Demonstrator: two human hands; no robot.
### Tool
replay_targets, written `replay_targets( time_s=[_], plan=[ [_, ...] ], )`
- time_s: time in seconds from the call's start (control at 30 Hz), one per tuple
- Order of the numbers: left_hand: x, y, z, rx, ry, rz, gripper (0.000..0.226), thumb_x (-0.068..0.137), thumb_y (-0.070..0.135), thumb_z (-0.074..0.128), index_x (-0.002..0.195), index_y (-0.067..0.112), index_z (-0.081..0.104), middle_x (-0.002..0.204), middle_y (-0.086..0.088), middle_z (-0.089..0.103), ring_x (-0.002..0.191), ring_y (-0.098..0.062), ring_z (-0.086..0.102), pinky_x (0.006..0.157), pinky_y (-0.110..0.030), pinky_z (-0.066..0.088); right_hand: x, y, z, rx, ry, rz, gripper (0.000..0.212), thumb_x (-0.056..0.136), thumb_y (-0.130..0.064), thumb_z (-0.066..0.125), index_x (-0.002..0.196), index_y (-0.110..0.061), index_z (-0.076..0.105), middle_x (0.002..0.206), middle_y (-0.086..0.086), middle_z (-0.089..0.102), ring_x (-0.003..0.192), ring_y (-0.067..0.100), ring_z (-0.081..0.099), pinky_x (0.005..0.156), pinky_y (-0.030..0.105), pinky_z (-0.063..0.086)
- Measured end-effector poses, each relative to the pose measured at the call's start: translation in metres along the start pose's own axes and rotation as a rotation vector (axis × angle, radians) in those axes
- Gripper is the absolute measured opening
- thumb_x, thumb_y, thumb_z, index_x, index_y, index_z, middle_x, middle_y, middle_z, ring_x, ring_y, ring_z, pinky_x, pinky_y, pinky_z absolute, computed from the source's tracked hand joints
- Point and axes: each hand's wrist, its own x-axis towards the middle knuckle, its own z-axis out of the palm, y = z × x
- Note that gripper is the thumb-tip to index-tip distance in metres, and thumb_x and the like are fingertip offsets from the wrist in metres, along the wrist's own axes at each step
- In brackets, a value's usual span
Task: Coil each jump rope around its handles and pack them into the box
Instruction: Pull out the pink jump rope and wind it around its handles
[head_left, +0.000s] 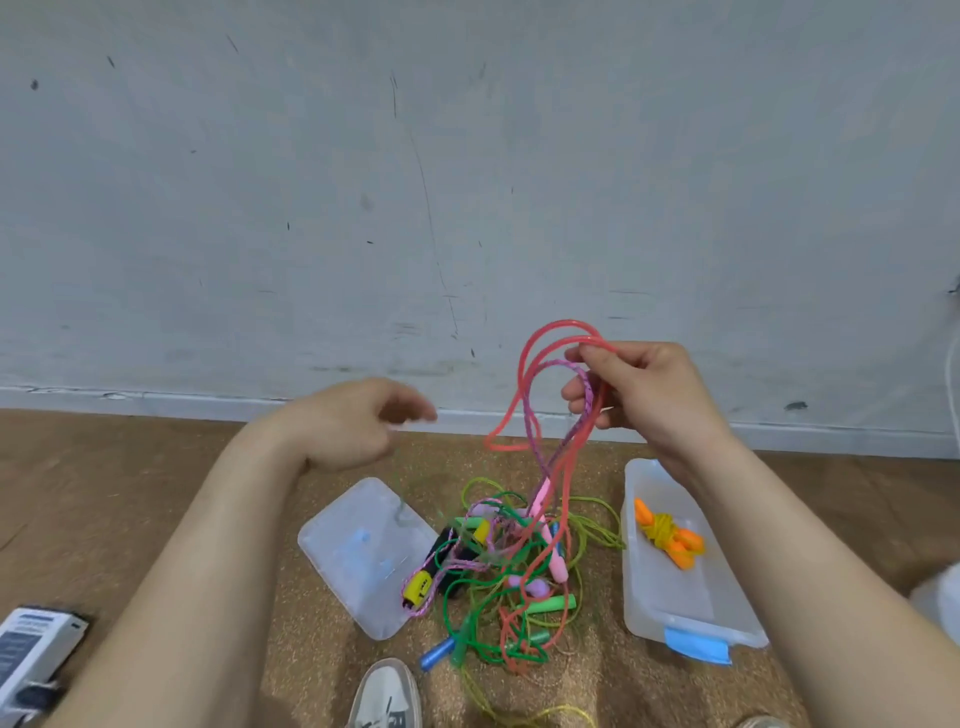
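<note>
From far off I see my right hand (641, 395) up in the air, above the far end of the clear plastic box with blue tape (691, 618). Its fingers are curled tight round loops of the shiny red plastic jump rope (582, 340). A thin purple braided rope (584, 384) is caught in the same grip.

My left hand (353, 423) hangs in the air, well to the left of the box. It is blurry. The fingers look loosely bent, and I cannot tell if they hold anything.

The red rope runs mostly up and down. Its loops hang from my right hand to the messy pile of coloured ropes (509, 566) on the floor just left of the box. A soft pink handle (542, 500) dangles on it, tipped steeply down at the pile.

I think this rope is light, bendy and a bit slippery. It springs open, so it will not stay coiled on its own. It is tangled with the others, so a hard pull could drag the whole pile. I think the pink handle is the best place to grab.

1 yellow rope with orange handles (667, 535) already lies coiled inside the box. The flat clear lid (358, 551) lies left of the box, past the pile.
</note>
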Motion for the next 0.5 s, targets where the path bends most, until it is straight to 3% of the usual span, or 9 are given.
replay_targets(
  time_s=[0.07, 0.13, 0.17, 0.23, 0.3, 0.33, 0.4, 0.5],
  plan=[
    [0.006, 0.02, 0.01, -0.176, 0.278, 0.154, 0.044, 0.088, 0.0, 0.052, 0.122, 0.027, 0.057, 0.122, 0.01, 0.06, 0.115, -0.003, 0.055, 0.104, -0.025, 0.041, -0.002, 0.0, 0.004, -0.04, -0.022, -0.034, 0.017, 0.097, -0.014, 0.055, 0.093, -0.009, 0.071, 0.064, 0.008, 0.069, 0.052, 0.014, 0.061, 0.043, 0.019, 0.045],
    [0.011, 0.045, 0.025, -0.356, 0.366, 0.291, 0.046, 0.088, 0.018, 0.065, 0.13, 0.029, 0.05, 0.124, 0.011, 0.058, 0.114, 0.0, 0.054, 0.101, -0.024, 0.042, -0.004, -0.001, 0.007, -0.067, -0.045, -0.082, 0.017, 0.096, -0.011, 0.055, 0.09, -0.01, 0.071, 0.066, 0.009, 0.068, 0.052, 0.013, 0.06, 0.043, 0.019, 0.045],
    [0.013, 0.055, 0.034, -0.328, 0.363, 0.337, 0.051, 0.085, 0.026, 0.068, 0.132, 0.031, 0.048, 0.12, 0.012, 0.059, 0.111, 0.0, 0.055, 0.097, -0.021, 0.043, -0.005, -0.003, 0.009, -0.076, -0.063, -0.108, 0.018, 0.096, -0.01, 0.055, 0.088, -0.012, 0.071, 0.067, 0.009, 0.068, 0.053, 0.013, 0.06, 0.043, 0.019, 0.045],
    [0.021, 0.063, 0.048, -0.159, 0.374, 0.377, 0.034, 0.088, 0.029, 0.065, 0.121, 0.028, 0.056, 0.097, 0.01, 0.067, 0.093, -0.002, 0.062, 0.087, -0.025, 0.048, -0.004, -0.004, 0.01, -0.122, -0.078, -0.164, 0.022, 0.095, -0.009, 0.055, 0.084, -0.017, 0.072, 0.07, 0.006, 0.07, 0.056, 0.012, 0.061, 0.046, 0.02, 0.046],
    [0.024, 0.067, 0.047, -0.245, 0.366, 0.362, 0.01, 0.095, 0.021, 0.054, 0.096, 0.023, 0.064, 0.063, 0.007, 0.064, 0.063, -0.008, 0.062, 0.069, -0.03, 0.051, -0.001, -0.002, 0.008, -0.204, -0.03, -0.226, 0.023, 0.093, -0.009, 0.057, 0.079, -0.018, 0.072, 0.068, 0.003, 0.07, 0.058, 0.01, 0.06, 0.05, 0.02, 0.046],
    [0.025, 0.068, 0.043, -0.375, 0.349, 0.356, 0.018, 0.096, 0.017, 0.051, 0.087, 0.022, 0.065, 0.051, 0.007, 0.055, 0.05, -0.01, 0.054, 0.059, -0.03, 0.049, 0.001, 0.001, 0.006, -0.247, -0.003, -0.259, 0.02, 0.092, -0.011, 0.06, 0.076, -0.014, 0.072, 0.064, 0.003, 0.068, 0.057, 0.01, 0.058, 0.052, 0.022, 0.045],
    [0.023, 0.074, 0.033, -0.609, 0.336, 0.343, 0.026, 0.097, 0.012, 0.048, 0.078, 0.018, 0.065, 0.044, 0.009, 0.034, 0.04, -0.01, 0.031, 0.041, -0.021, 0.031, 0.004, 0.007, 0.004, -0.299, -0.004, -0.282, 0.02, 0.089, -0.016, 0.066, 0.071, -0.006, 0.07, 0.059, 0.008, 0.062, 0.056, 0.012, 0.052, 0.056, 0.025, 0.041],
    [0.016, 0.083, 0.021, -0.907, 0.375, 0.344, 0.027, 0.097, 0.008, 0.043, 0.076, 0.011, 0.06, 0.044, 0.009, 0.025, 0.038, -0.006, 0.018, 0.039, -0.016, 0.014, 0.002, 0.024, 0.008, -0.248, -0.173, -0.173, 0.016, 0.088, -0.012, 0.068, 0.073, -0.008, 0.066, 0.061, 0.006, 0.054, 0.052, 0.005, 0.047, 0.053, 0.016, 0.039]
  ],
)
